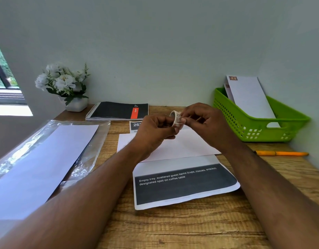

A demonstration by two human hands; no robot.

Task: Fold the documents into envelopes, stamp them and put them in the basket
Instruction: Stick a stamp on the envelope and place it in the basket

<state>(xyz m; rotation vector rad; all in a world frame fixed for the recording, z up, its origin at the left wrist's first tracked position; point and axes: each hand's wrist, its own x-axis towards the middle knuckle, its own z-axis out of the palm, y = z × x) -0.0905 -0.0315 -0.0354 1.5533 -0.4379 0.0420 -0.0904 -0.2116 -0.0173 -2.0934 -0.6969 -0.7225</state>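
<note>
pale stamp roll (176,118), perforated edge, curled

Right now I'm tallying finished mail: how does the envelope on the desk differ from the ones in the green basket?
The envelope on the desk lies flat under both hands; the envelopes in the green basket lean tilted against its back. The basket ones carry stamps at their top corners; the desk one shows none. All are white and long.

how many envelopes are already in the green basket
2. One stamped envelope stands leaning in the green basket against the wall; a second envelope sits behind it, only its left edge and stamp showing. More could be hidden behind them.
</note>
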